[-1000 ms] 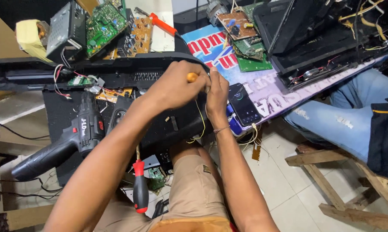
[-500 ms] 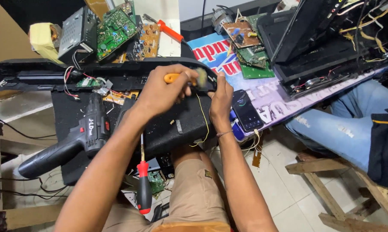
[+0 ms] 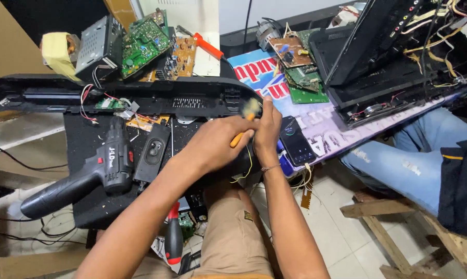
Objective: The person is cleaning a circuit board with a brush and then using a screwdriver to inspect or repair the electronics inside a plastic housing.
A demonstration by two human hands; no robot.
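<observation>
1. we are closing our left hand (image 3: 212,144) around an orange-handled brush (image 3: 245,120), its pale bristles lying blurred against the black plastic housing (image 3: 140,95) on the counter (image 3: 326,134).
2. our right hand (image 3: 267,129) is pinching with curled fingers just beside the bristles; we cannot tell what it is gripping.
3. a black cordless drill (image 3: 88,173) is lying to the left, and a dark phone (image 3: 295,144) is lying just right of our hands.

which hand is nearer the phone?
Right. The right hand sits just left of the phone, almost touching it. The left hand, gripping the orange-handled brush, is farther left.
</observation>
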